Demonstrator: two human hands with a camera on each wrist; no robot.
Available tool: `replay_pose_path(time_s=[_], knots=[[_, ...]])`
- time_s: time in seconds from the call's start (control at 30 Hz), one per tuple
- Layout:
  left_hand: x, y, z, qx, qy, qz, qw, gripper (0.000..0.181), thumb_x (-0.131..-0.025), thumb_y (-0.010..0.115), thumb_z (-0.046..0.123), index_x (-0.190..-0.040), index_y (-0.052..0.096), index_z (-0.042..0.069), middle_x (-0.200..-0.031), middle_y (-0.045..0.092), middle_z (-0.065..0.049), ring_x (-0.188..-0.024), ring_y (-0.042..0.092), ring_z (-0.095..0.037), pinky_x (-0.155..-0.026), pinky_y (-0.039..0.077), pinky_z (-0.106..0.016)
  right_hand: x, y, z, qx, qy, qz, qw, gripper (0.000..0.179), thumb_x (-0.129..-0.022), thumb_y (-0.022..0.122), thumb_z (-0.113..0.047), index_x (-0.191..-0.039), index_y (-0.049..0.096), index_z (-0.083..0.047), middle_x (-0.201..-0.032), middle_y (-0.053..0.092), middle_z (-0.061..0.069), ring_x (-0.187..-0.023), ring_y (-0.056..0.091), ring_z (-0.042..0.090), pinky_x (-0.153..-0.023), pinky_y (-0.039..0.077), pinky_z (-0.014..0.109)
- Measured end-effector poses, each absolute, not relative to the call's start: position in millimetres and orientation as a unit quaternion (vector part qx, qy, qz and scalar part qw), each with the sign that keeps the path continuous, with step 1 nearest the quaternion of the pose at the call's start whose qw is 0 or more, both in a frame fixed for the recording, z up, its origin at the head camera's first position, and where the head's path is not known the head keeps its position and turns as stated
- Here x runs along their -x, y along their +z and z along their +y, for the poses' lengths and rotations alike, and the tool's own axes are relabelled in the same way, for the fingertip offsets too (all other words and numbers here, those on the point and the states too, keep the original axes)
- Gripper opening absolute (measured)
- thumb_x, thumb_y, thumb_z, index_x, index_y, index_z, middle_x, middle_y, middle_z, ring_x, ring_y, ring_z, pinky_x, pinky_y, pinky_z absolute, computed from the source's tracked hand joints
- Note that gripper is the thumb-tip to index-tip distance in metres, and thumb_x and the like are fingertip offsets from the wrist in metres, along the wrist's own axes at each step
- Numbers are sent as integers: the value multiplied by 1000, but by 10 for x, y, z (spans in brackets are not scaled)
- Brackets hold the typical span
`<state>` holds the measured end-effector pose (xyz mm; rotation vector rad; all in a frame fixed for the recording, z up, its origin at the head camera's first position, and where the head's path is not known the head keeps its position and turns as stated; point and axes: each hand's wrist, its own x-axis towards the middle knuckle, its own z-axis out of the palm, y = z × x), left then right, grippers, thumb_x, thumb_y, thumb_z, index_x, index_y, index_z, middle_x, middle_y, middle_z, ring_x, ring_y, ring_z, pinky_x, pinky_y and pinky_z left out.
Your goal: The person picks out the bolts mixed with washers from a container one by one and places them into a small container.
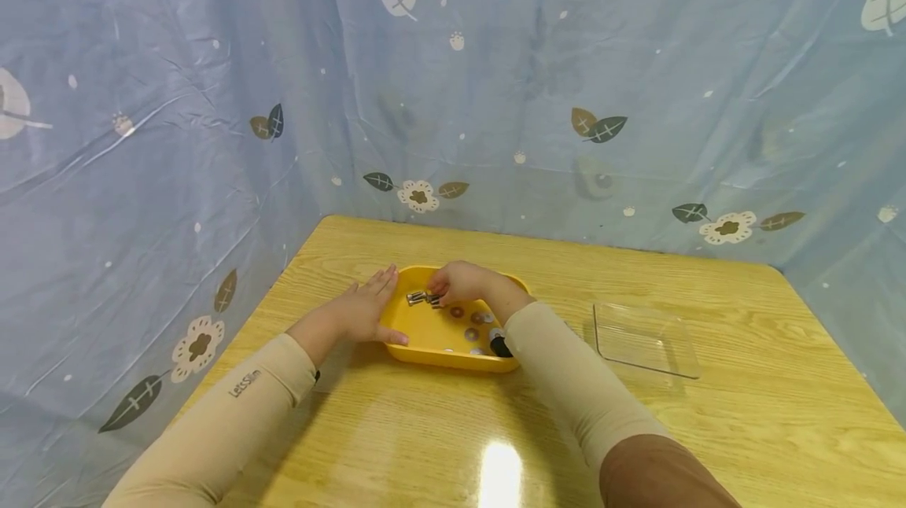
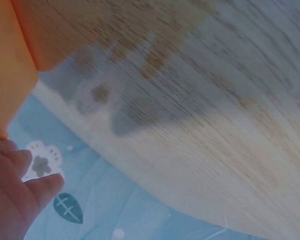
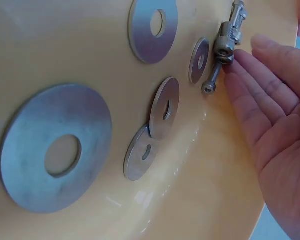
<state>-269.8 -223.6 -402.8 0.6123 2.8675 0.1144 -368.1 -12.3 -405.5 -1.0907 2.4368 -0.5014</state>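
A yellow plastic tray [image 1: 453, 362] lies on the table. My left hand [image 1: 361, 311] rests on its left rim with fingers spread; in the left wrist view the fingers [image 2: 42, 189] show beside the tray's orange-looking wall. My right hand [image 1: 463, 284] reaches inside, at the far side. Its fingers, fairly straight in the right wrist view, touch a cluster of metal bolts [image 3: 225, 42] on the tray floor. Several flat metal washers [image 3: 20, 150] of differing sizes are scattered nearer the tray's right side, two of them overlapping. My right forearm hides part of the tray's right end.
To the right of the tray, a clear plastic container [image 1: 637, 358] sits on the wooden table [image 1: 396, 429]. Blue patterned curtains [image 1: 495, 83] hang behind the table and along its left side.
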Motion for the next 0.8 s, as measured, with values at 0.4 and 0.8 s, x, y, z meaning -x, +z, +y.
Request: replay_pose_path(time_s=[0.4, 0.8], knots=[[2702, -4035, -2227, -211, 37, 971, 108, 116, -71, 50, 75, -146, 1, 2, -153, -5, -12, -139, 2, -29, -105, 17, -58, 3638, -4008, -52, 379, -167, 888, 201, 27, -82, 66, -4, -110, 66, -6, -100, 67, 3, -95, 61, 16, -83, 48, 27], [2718, -4039, -2234, -212, 35, 971, 105, 116, -71, 52, 74, -146, 1, 2, -153, -5, -13, -139, 4, -31, -104, 17, -59, 3606, -4000, -45, 383, -163, 888, 193, 18, -81, 67, -4, -98, 70, -7, -88, 67, 0, -80, 60, 10, -75, 49, 23]])
